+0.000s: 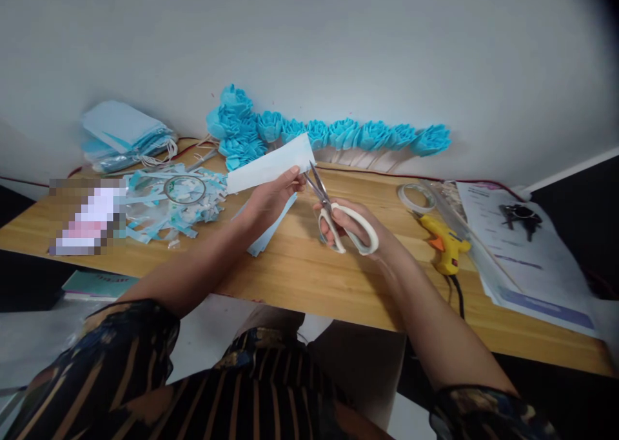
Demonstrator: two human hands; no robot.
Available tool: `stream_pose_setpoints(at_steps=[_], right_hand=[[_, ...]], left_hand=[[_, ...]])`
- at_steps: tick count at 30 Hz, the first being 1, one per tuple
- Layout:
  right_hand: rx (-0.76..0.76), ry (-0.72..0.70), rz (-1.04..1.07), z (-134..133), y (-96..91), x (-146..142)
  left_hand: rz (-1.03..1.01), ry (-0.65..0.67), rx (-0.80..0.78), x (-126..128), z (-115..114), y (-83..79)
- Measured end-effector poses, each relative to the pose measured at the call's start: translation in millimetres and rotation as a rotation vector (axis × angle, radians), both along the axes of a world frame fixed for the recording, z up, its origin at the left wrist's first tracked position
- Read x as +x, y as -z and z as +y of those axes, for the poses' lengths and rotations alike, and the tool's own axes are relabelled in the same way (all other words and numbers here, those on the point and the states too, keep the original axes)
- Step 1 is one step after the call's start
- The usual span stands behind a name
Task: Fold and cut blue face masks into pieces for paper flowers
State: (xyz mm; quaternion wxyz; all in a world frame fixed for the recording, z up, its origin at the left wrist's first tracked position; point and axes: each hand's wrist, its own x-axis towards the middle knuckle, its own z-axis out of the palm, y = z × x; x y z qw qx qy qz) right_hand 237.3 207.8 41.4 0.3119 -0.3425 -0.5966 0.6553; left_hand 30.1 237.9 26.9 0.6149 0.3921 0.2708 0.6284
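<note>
My left hand [280,191] pinches a long pale blue strip [271,164] by its lower edge, near the right end, and holds it above the table. In my right hand [345,217] is a pair of scissors [323,191] with white handles, the fingers through the loops. The blades are parted, their tips close to the strip's right end; whether they touch it I cannot tell. Under my left wrist, more light blue strips [273,228] lie on the wood, partly hidden by the hand and forearm.
Blue fabric-like flowers [345,133] on sticks line the wall. Left are a stack of face masks [126,130], a heap of blue scraps [193,211] and a tape ring [184,189]. Right are a yellow glue gun [443,243], a clear tape roll [416,197], papers [522,259] and keys [521,217].
</note>
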Motion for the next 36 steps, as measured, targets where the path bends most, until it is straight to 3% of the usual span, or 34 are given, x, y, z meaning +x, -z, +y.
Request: stream_pose_setpoints(at_steps=[7, 14, 26, 32, 36], right_hand=[[0.077, 0.071, -0.023, -0.5, 3.4, -9.4], [0.147, 0.078, -0.009, 2.3, 5.2, -10.5], [0.121, 0.060, -0.023, 1.7, 7.2, -10.0], [0.147, 0.075, -0.027, -0.8, 9.8, -14.1], [0.177, 0.103, -0.007, -2.6, 10.1, -16.4]], left_hand=[[0.064, 0.025, -0.013, 10.8, -8.3, 5.4], [0.033, -0.152, -0.035, 10.5, -5.2, 3.3], [0.136, -0.132, -0.056, 6.6, -7.3, 2.5], [0.194, -0.033, -0.032, 11.1, -12.6, 1.9], [0.193, -0.077, -0.024, 12.6, -11.4, 4.6]])
